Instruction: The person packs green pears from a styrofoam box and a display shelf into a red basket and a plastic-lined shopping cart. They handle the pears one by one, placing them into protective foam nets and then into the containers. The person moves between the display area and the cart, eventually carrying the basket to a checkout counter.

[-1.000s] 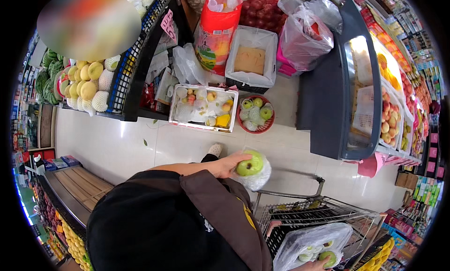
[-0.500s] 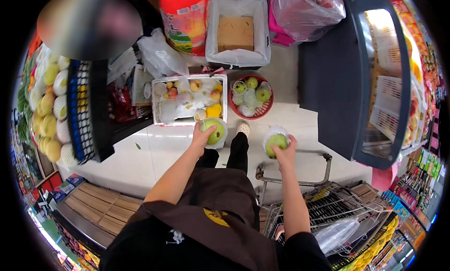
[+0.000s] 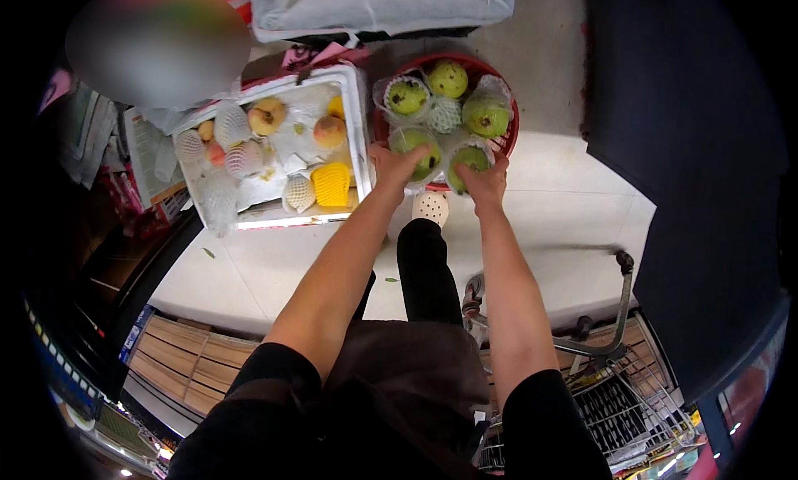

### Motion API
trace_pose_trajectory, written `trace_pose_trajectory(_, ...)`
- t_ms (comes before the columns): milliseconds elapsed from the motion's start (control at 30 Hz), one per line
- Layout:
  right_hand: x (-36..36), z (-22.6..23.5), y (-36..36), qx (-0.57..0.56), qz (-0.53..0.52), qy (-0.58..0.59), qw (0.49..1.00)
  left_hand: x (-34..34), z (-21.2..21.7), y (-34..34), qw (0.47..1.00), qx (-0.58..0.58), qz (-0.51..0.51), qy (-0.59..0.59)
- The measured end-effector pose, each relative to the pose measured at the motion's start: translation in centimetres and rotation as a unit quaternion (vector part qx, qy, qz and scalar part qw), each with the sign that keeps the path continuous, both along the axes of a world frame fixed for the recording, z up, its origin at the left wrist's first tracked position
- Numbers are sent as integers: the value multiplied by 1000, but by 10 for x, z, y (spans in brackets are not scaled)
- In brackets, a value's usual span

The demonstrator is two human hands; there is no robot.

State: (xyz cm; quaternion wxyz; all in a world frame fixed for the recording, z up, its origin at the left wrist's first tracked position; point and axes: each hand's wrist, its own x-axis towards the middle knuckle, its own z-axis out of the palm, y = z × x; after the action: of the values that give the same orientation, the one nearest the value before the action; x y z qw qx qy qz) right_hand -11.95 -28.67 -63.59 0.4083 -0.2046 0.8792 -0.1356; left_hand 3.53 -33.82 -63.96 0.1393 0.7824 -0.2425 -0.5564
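A round red plastic basket (image 3: 514, 123) stands on the floor, holding several green guavas with brown blemishes, in foam nets and clear film. My left hand (image 3: 397, 166) is closed on one wrapped guava (image 3: 420, 147) at the basket's near left side. Beside it, my right hand (image 3: 489, 183) grips another guava (image 3: 470, 158) at the near edge, thumb on top. Farther into the basket lie a bare-looking guava (image 3: 448, 79) at the back, one netted guava (image 3: 406, 97) at the left and a larger one (image 3: 485, 117) at the right.
Left of the basket sits a white foam box (image 3: 356, 106) with peaches and foam nets. Behind is a lined crate (image 3: 382, 10). A dark cabinet (image 3: 690, 147) rises at the right, and a wire cart (image 3: 615, 405) stands near my right arm. My shoe (image 3: 431, 206) is close to the basket.
Both hands have moved forward with their guavas, from apart and short of the basket to close together over its near side. My view has lowered toward the basket.
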Motion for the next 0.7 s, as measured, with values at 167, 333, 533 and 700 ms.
trace_pose_trajectory(167, 23, -44, 17, -119, -6, 106, 987, -6, -41, 15, 969, -57, 190, 144)
trace_pose_trajectory(333, 15, -62, 35, -153, 16, 87, 984, 1, -47, 23, 944, -49, 245, 218)
trace_pose_trajectory(533, -2, -38, 38, 18, 177, 148, 973, 7, -53, 18, 994, -56, 45, 80)
trace_pose_trajectory(700, 12, 25, 79, 15, 95, 118, 988, 20, -7, 51, 983, -111, -133, -56)
